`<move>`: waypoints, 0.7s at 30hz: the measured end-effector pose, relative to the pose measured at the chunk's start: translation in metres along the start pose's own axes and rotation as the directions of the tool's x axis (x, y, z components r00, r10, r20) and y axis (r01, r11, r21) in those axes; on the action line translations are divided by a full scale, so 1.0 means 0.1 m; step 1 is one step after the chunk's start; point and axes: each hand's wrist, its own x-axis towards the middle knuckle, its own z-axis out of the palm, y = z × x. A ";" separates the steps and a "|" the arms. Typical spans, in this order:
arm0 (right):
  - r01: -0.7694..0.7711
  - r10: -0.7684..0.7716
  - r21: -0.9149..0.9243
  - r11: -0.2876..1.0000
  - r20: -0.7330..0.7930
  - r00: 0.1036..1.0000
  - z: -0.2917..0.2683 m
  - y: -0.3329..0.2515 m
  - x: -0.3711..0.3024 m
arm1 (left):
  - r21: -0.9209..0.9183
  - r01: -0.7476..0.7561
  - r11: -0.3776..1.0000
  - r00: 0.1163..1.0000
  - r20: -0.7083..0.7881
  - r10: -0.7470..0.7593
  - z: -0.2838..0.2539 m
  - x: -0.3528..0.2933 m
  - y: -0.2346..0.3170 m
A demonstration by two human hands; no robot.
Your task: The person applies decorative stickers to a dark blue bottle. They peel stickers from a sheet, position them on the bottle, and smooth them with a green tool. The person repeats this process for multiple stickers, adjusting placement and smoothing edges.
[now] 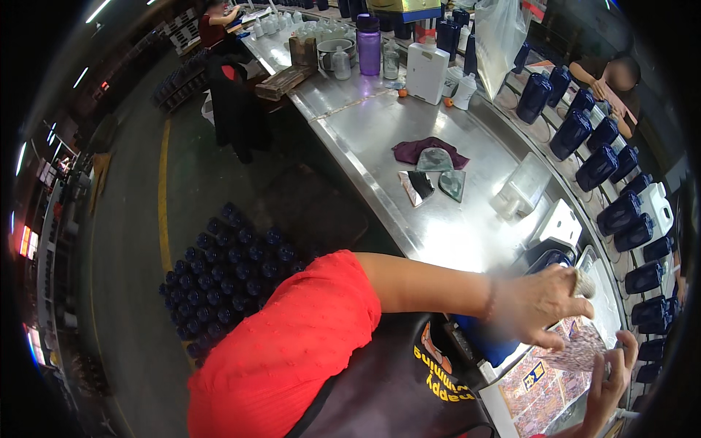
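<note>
Red sleeve [285, 350] closest to the lens, over a dark apron [365, 383]. Dial below = whole view, 12 at top. Both hands near 4 o'clock. Left hand [537, 301]: palm down, fingers bent, a pale round thing [584, 285] beside the fingertips; thumb next to a speckled film [577, 345]. Can't tell if I'm gripping either. Right hand [615, 376]: thumb at the film's edge, index raised; can't tell if it's pinched. Film sits between my hands, 10 o'clock from the right one, over a printed sheet [537, 390], partly blurred. Metal table [358, 142] runs up toward 12, with a purple bottle [369, 47] there. Purple cloth [409, 151] between 1 and 2. Dark blue bottles [571, 135] line 2 to 4. Co-worker [621, 77] at 2. More dark bottles [226, 274] bunched on the floor, 8 o'clock.
</note>
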 end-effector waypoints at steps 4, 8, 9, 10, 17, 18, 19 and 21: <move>0.057 -0.058 0.088 0.994 0.009 0.998 0.07 -0.76 0.23 | -0.067 -0.111 0.992 0.994 -0.021 0.110 0.04 0.15 0.17; 0.071 -0.072 0.185 0.980 -0.003 0.997 0.09 -1.07 0.30 | -0.152 -0.016 0.988 0.997 0.076 0.028 -0.03 0.09 0.18; 0.079 -0.080 0.197 0.977 0.000 0.997 0.09 -1.10 0.31 | -0.184 -0.012 0.983 0.997 0.079 0.027 -0.06 0.06 0.17; 0.080 -0.083 0.187 0.979 0.006 0.997 0.08 -1.12 0.30 | -0.217 -0.007 0.976 0.996 0.082 0.025 -0.10 0.03 0.17; 0.088 -0.094 0.212 0.973 0.021 0.995 0.07 -1.11 0.22 | -0.188 0.035 0.981 0.987 0.164 -0.004 -0.36 -0.10 0.19; 0.081 -0.089 0.228 0.970 0.024 0.996 0.08 -1.10 0.21 | -0.175 0.049 0.983 0.983 0.184 -0.017 -0.39 -0.12 0.19; 0.077 -0.086 0.254 0.964 0.023 0.996 0.09 -1.09 0.21 | -0.160 0.064 0.985 0.979 0.204 -0.030 -0.42 -0.13 0.19; 0.071 -0.081 0.308 0.949 0.021 0.996 0.11 -1.06 0.19 | -0.163 0.043 0.986 0.986 0.167 -0.015 -0.44 -0.16 0.18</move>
